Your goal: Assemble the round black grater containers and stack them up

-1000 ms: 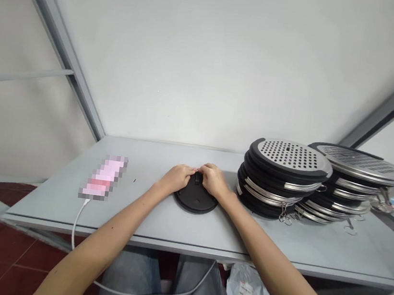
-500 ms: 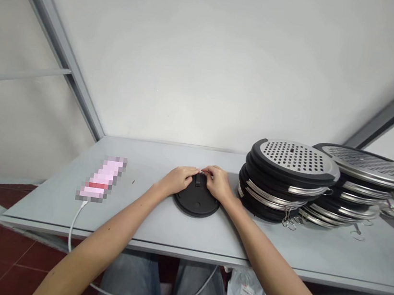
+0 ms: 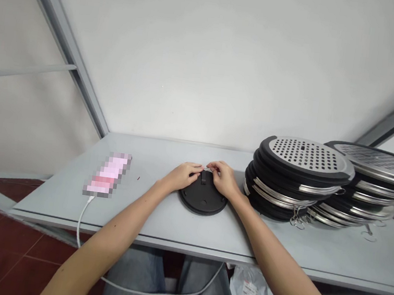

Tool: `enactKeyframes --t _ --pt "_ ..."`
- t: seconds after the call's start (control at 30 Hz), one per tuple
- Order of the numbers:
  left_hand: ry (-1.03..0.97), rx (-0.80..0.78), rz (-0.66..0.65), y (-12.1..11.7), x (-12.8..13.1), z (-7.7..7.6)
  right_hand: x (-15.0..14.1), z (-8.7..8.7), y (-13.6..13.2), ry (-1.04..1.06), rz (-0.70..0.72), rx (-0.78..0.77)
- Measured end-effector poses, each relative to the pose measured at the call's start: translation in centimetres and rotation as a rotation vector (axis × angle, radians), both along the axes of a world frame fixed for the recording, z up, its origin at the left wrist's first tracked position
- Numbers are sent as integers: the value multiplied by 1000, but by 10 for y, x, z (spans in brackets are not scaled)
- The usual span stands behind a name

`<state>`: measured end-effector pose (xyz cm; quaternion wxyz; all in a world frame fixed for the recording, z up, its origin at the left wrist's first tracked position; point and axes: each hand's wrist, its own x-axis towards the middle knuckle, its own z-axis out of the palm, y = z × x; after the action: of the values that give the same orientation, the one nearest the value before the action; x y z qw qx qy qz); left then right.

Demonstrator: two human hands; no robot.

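Note:
A round black disc [image 3: 203, 199] lies flat on the grey table, with a dark tab [image 3: 203, 177] near its far rim. My left hand [image 3: 184, 176] is at the far left of the rim, fingers drawn together. From the right, my right hand [image 3: 222, 177] meets it, thumb and fingers pinched. Between the fingertips of both hands a small whitish, shiny piece [image 3: 207, 169] shows at the disc's far edge. It is too small and too covered to name.
Right of my hands stands a stack of black and silver discs [image 3: 301, 154] with perforated tops and wire clips [image 3: 297, 218]. A second stack [image 3: 373, 161] is beside it. At left a pixelated phone [image 3: 109, 173] lies with a white cable [image 3: 82, 214] running off the grey table's edge [image 3: 187, 247].
The whole view has shifted slightly, so everything sits a little further right. My right fingers are raised a bit more around the small shiny piece; the disc stays between my hands.

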<state>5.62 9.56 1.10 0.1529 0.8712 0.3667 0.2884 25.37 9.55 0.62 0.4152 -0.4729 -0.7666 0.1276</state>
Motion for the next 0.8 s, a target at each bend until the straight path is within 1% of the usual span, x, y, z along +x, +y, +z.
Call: enactKeyframes --t 0.23,0.4,0.47,0.6,0.7,0.8 --pt "-59 -49 27 -8 2 4 0 0 -1 43 19 -3" --pt "-54 -38 180 -8 -4 6 2 -4 1 11 -17 -63" --pt "-16 -44 203 -7 -10 6 3 -5 2 -12 -50 -90" --pt "127 -116 125 -10 -23 8 4 -4 1 -49 -146 -87" --pt "202 -165 94 -13 -24 12 3 -1 -1 -91 -214 -124" --pt "194 -191 68 -15 -20 18 2 -1 -3 -38 -188 -220"
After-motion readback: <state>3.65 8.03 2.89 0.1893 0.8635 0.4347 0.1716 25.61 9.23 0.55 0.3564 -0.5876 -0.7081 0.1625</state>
